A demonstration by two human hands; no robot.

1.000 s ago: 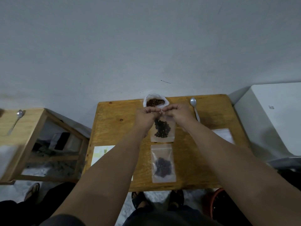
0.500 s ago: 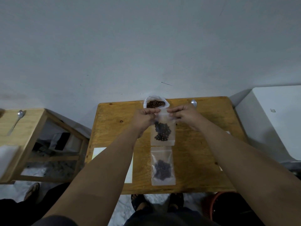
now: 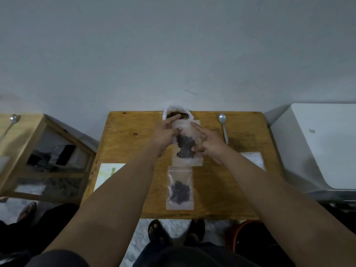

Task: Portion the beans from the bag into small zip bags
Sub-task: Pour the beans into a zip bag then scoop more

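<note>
Over the table (image 3: 125, 135), my left hand (image 3: 165, 135) and right hand (image 3: 210, 143) pinch the filled zip bag (image 3: 187, 160); sealing looks finished, so next I'd lay it flat.

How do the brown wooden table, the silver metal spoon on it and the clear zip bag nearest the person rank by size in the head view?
1. brown wooden table
2. clear zip bag nearest the person
3. silver metal spoon, which lies farther from the camera

Bean bag (image 3: 178, 115): lower part behind zip bag (image 3: 186, 147).
Zip bag: sides covered by left hand (image 3: 163, 135) and right hand (image 3: 209, 143).
Paper (image 3: 105, 176): partly under forearm.
White box (image 3: 317, 143): cut by right edge.
</note>
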